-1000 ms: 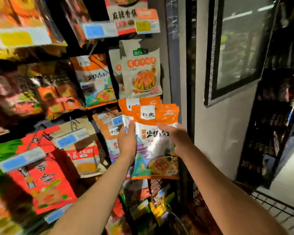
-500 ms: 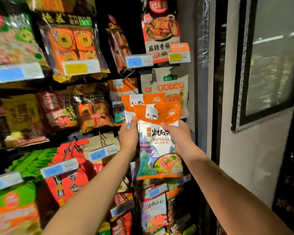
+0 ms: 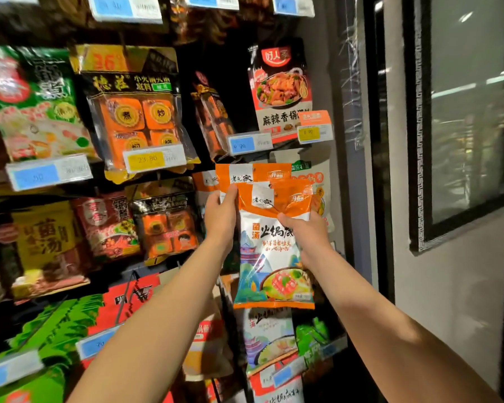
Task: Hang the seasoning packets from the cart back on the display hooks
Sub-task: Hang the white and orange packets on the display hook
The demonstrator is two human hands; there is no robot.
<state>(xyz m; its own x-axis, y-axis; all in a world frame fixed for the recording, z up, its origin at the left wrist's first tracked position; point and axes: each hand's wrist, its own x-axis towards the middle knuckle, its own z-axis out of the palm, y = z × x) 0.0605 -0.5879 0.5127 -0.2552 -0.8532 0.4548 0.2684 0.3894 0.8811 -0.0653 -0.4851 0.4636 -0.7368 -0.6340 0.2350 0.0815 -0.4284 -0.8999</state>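
- Head view looks at a display rack [image 3: 204, 152] hung with seasoning packets; both bare arms reach up toward its right side.
- The front packet [image 3: 274, 251], orange at top and bottom with a white middle and a picture of a soup bowl, is held up against the rack, overlapping the packets behind it.
- The left hand [image 3: 220, 216] grips the left edge near the orange top, thumb on the front face, fingers curled behind.
- The right hand [image 3: 306, 231] grips the right edge of the same packet, thumb pressed across the front just under the orange band, fingers wrapped behind.
- A second packet [image 3: 253, 174] of the same design sits directly behind and slightly above the front packet; whether the left hand also holds it cannot be told.
- Below the front packet hangs another matching packet [image 3: 269, 341], partly covered by it.
- Above and right of the front packet hangs a black and red packet [image 3: 282, 88] with a dish pictured, an orange price tag [image 3: 314, 126] at its lower right corner.
- Left of the front packet hangs a clear bag [image 3: 137, 112] holding four orange blocks, with a yellow price tag [image 3: 153, 159] at its foot.
- Right of the front packet stands a dark frame [image 3: 376, 170] and a grey wall [image 3: 448, 301].
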